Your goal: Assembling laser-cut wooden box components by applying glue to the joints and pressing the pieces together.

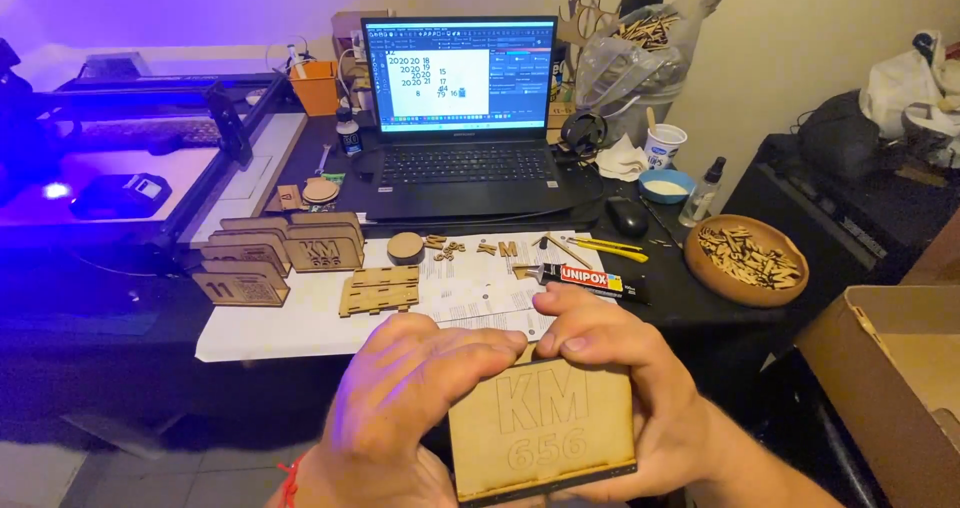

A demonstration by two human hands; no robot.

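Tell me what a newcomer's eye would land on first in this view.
First, the square wooden plaque with raised characters, held up close at the bottom centre between the left hand and right hand. Next, the open laptop glowing at the back of the dark table. Then the blue-violet light of the laser cutter on the left, and the round bowl of small wooden pieces on the right.
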